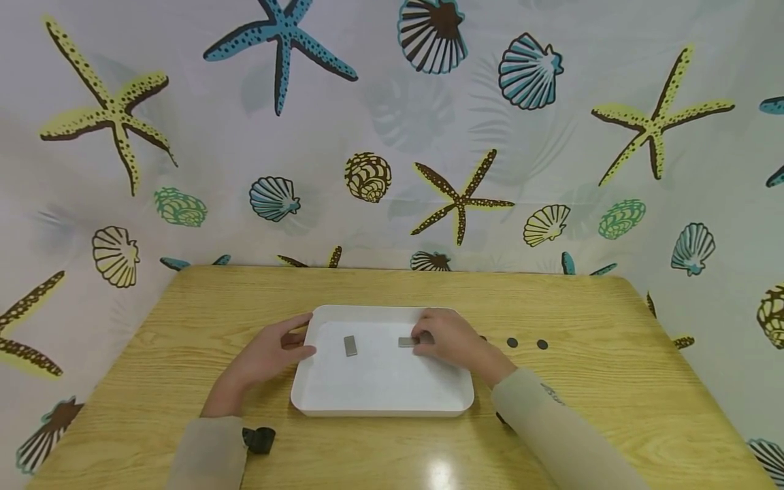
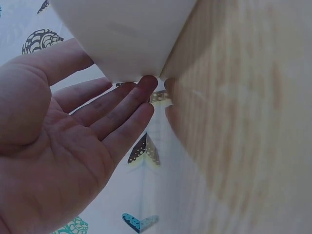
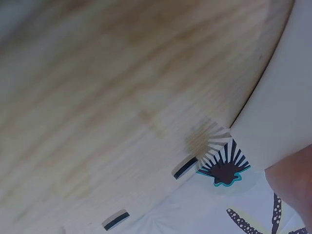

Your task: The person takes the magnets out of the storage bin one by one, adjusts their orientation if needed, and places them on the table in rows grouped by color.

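A shallow white tray [image 1: 382, 391] lies on the wooden table. My left hand [image 1: 266, 350] is at its left end, with the thumb at the rim and the fingers out straight; in the left wrist view the fingertips are against the tray's outer wall [image 2: 131, 39]. Inside the tray are two small flat grey rectangular pieces, a left one [image 1: 350, 346] and a right one [image 1: 405, 342]. The curled fingers and thumb of my right hand [image 1: 452, 338] pinch the right piece at its right end, hiding that end. Most of this hand is outside the right wrist view.
Right of the tray, black discs [image 1: 512, 342] lie in a row on the table [image 1: 588, 408], one partly behind my right hand. A black device [image 1: 260, 439] is at the left wrist. A cloth [image 1: 380, 102] printed with shells and starfish hangs behind the table.
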Demonstrator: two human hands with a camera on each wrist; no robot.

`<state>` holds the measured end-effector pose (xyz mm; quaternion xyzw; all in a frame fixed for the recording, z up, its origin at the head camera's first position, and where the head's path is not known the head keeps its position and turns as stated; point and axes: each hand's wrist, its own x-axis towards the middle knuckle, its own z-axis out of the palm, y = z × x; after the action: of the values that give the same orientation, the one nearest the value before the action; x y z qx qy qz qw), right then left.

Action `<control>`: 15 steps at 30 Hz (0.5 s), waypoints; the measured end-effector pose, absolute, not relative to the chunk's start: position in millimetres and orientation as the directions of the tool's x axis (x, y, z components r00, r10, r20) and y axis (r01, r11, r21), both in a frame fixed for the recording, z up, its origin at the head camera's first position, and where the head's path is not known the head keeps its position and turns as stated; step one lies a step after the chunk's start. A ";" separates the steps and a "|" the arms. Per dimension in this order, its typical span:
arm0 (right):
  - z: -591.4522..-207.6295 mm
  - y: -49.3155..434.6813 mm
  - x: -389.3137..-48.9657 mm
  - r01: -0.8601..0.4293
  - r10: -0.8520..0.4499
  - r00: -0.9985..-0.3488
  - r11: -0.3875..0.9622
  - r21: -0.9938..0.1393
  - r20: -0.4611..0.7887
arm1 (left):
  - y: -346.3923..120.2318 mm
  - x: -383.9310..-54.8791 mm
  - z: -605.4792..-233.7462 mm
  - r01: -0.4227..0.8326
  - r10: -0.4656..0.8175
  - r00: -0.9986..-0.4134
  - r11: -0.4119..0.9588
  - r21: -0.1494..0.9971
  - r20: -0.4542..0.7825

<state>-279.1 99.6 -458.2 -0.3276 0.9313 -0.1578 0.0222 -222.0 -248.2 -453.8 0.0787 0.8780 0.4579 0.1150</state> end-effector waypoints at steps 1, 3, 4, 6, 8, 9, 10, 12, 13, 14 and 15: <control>-458.4 98.9 -279.0 -0.601 -0.614 -0.787 0.738 -0.308 0.064 | -248.1 -221.8 -453.6 0.032 0.244 -0.961 0.567 0.823 -0.131; -458.4 97.6 -278.8 -0.592 -0.605 -0.793 0.741 -0.317 0.066 | -247.9 -221.2 -453.0 0.030 0.244 -0.961 0.565 0.824 -0.132; -458.2 97.2 -278.6 -0.588 -0.601 -0.796 0.743 -0.320 0.067 | -247.8 -221.0 -452.8 0.029 0.244 -0.961 0.566 0.824 -0.133; -457.8 96.3 -278.5 -0.579 -0.594 -0.802 0.745 -0.330 0.066 | -247.5 -220.7 -452.4 0.027 0.242 -0.961 0.567 0.823 -0.135; -457.7 95.7 -278.7 -0.573 -0.589 -0.806 0.747 -0.338 0.064 | -247.1 -220.5 -452.1 0.024 0.242 -0.960 0.565 0.825 -0.138; -457.9 95.5 -278.9 -0.570 -0.587 -0.807 0.748 -0.339 0.063 | -247.0 -220.5 -451.9 0.023 0.243 -0.960 0.563 0.826 -0.138; -458.1 95.3 -279.2 -0.569 -0.586 -0.808 0.749 -0.340 0.062 | -246.9 -220.5 -451.8 0.023 0.242 -0.960 0.563 0.826 -0.138; -458.7 94.9 -279.9 -0.567 -0.584 -0.810 0.752 -0.335 0.059 | -246.8 -220.4 -451.6 0.022 0.242 -0.960 0.561 0.827 -0.139; -458.9 94.7 -280.1 -0.567 -0.583 -0.811 0.754 -0.333 0.060 | -246.8 -220.4 -451.5 0.021 0.241 -0.960 0.561 0.828 -0.139; -458.9 94.4 -280.3 -0.565 -0.581 -0.812 0.756 -0.329 0.058 | -246.8 -220.4 -451.5 0.021 0.241 -0.961 0.560 0.828 -0.138; -458.8 94.2 -280.4 -0.563 -0.580 -0.813 0.759 -0.326 0.055 | -246.8 -220.4 -451.4 0.022 0.241 -0.961 0.560 0.828 -0.137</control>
<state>-280.4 94.2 -458.8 -0.3047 0.9375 -0.1661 0.0247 -220.4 -246.8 -451.4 0.0753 0.8754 0.4627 0.1183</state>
